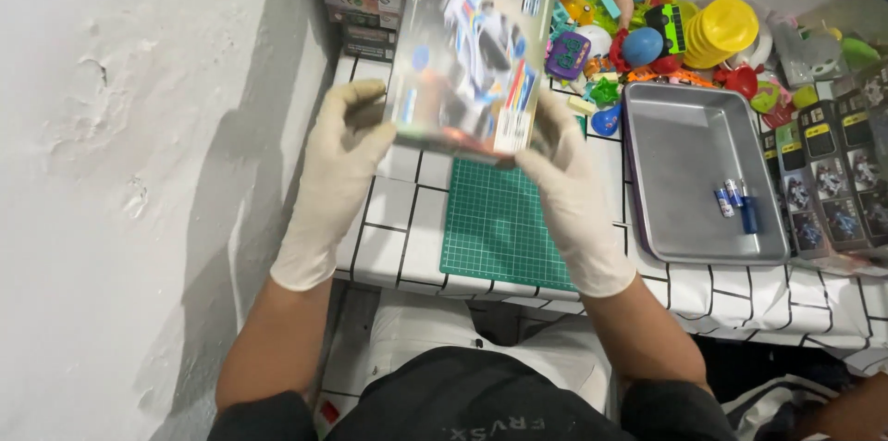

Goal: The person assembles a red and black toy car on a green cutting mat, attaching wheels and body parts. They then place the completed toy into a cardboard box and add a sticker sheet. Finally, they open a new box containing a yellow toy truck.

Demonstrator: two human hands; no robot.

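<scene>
Two gloved hands, left hand point(338, 164) and right hand point(569, 187), fingers pinching toy-car box point(476, 43) upright

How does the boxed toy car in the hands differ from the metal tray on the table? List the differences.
The toy car box is held up off the table between the left hand and right hand; the metal tray lies flat on the table. The box is colourfully printed and closed; the tray is plain grey and open-topped, holding a few small batteries. Both are rectangular.
</scene>
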